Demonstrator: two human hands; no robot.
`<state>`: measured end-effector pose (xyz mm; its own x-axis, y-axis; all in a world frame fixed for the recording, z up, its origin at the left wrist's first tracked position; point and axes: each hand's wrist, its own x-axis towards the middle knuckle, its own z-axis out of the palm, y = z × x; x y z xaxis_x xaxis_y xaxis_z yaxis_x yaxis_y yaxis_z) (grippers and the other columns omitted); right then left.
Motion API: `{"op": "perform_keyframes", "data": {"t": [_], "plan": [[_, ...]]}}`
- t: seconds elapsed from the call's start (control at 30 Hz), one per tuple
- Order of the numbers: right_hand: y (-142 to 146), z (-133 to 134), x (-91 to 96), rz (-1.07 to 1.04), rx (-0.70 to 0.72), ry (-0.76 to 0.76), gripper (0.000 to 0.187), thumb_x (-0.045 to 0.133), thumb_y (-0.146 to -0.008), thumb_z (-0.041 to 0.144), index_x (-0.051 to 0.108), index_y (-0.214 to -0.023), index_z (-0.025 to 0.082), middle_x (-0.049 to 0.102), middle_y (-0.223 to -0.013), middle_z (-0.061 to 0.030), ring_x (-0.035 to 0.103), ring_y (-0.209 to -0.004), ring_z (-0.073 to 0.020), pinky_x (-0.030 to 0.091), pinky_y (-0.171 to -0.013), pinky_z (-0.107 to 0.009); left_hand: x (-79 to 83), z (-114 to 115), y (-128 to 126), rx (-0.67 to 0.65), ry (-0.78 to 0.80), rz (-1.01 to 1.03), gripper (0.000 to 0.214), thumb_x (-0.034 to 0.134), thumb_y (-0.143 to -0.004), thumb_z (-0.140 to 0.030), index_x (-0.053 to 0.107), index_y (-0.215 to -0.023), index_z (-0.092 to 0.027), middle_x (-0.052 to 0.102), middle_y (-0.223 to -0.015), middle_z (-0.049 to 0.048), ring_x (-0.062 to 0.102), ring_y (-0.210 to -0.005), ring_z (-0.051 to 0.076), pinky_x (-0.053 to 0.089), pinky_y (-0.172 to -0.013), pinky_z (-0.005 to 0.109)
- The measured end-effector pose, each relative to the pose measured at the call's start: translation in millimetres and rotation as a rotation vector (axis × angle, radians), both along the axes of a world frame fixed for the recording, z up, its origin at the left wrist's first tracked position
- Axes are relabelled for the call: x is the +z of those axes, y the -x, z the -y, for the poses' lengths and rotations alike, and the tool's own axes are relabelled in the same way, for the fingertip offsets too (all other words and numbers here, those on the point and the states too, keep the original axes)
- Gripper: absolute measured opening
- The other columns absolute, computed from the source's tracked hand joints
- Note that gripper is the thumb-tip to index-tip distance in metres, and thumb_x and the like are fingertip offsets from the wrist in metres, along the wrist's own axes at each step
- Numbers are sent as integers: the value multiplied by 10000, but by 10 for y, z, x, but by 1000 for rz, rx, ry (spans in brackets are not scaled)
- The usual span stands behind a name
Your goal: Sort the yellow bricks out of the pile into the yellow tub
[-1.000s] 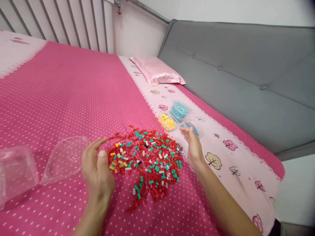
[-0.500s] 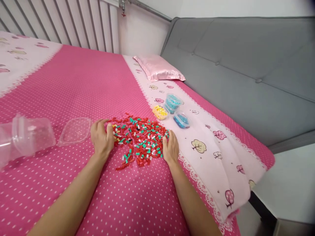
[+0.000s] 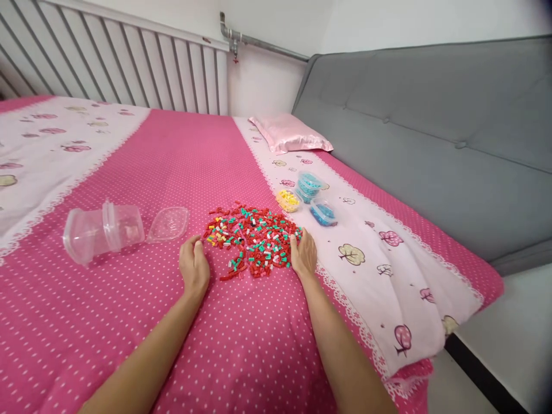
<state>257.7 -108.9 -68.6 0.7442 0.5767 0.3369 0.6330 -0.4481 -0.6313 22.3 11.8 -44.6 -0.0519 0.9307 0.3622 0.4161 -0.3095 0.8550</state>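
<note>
On the left of the bed (image 3: 241, 356), clear containers (image 3: 97, 233) and a flat lid (image 3: 169, 223) are set near the left grip (image 3: 195, 269), which is loosely curled, thumb and fingers apart, with nothing seen held. To its right, the pile of small bricks (image 3: 265, 244) is spread; light, stiff, easily scattered pieces are to be expected, best gathered from the edges by cupped palms. At its right edge the right grip (image 3: 305, 254) is placed, thumb and fingers apart; its palm is partly hidden. Single bricks are hard to make out, as are the contents of the filled tubs (image 3: 309, 183) beyond.
</note>
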Motion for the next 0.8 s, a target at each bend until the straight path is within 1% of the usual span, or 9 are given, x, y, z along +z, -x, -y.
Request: {"op": "perform_keyframes", "data": {"t": [0.07, 0.13, 0.27, 0.43, 0.57, 0.63, 0.73, 0.8], "plan": [[-24, -23, 25, -35, 6, 0, 686, 222, -897, 533, 364, -1357, 44, 447, -1359, -214, 383, -1277, -277, 262, -1063, -425, -10, 72, 57, 15, 64, 70, 359, 343, -862, -368, 600, -1016, -169, 616, -1050, 103, 540, -1045, 231, 388, -943, 380], [-46, -74, 59, -83, 20, -12, 666, 230, -895, 526, 390, -1340, 57, 458, -1351, -206, 390, -1274, -272, 254, -1067, -423, -7, 92, 69, 26, 92, 105, 353, 348, -862, -371, 603, -1019, -184, 617, -1061, 93, 535, -1062, 227, 381, -951, 375], [-75, -248, 105, -200, 36, -96, 641, 257, -884, 524, 435, -1309, 80, 471, -1347, -191, 391, -1273, -263, 243, -1073, -415, 7, 52, 21, 11, 122, 119, 351, 360, -863, -386, 604, -1040, -206, 613, -1093, 83, 527, -1080, 225, 374, -955, 377], [-58, -498, 110, -240, 68, -169, 607, 225, -888, 514, 496, -1261, 120, 517, -1309, -149, 434, -1229, -227, 287, -1055, -379, -21, -1, -11, 34, 160, 217, 350, 374, -855, -388, 615, -1034, -209, 616, -1092, 71, 517, -1099, 212, 363, -977, 367], [29, -701, 119, -286, 123, -226, 613, 181, -901, 499, 530, -1232, 120, 538, -1288, -131, 458, -1205, -192, 310, -1049, -346, -20, -9, -13, 29, 209, 272, 357, 382, -851, -389, 619, -1055, -215, 608, -1120, 63, 505, -1119, 211, 352, -995, 369], [96, -806, 117, -323, 144, -278, 616, 177, -904, 504, 535, -1228, 121, 540, -1286, -125, 461, -1201, -184, 315, -1047, -344, -9, -9, -13, 32, 227, 283, 356, 388, -848, -390, 621, -1057, -221, 607, -1124, 60, 500, -1127, 214, 348, -1000, 373], [200, -936, 104, -390, 186, -391, 612, 212, -902, 523, 530, -1232, 118, 537, -1287, -129, 459, -1202, -178, 312, -1050, -347, 10, -8, -7, 32, 236, 296, 347, 393, -845, -384, 623, -1047, -221, 613, -1111, 61, 501, -1123, 218, 345, -1002, 382], [253, -980, 97, -450, 240, -449, 598, 247, -896, 535, 511, -1254, 134, 516, -1316, -125, 442, -1226, -174, 295, -1064, -356, 26, -5, -2, 29, 247, 300, 344, 395, -845, -387, 624, -1041, -222, 612, -1111, 62, 503, -1120, 218, 343, -1002, 382]]}}
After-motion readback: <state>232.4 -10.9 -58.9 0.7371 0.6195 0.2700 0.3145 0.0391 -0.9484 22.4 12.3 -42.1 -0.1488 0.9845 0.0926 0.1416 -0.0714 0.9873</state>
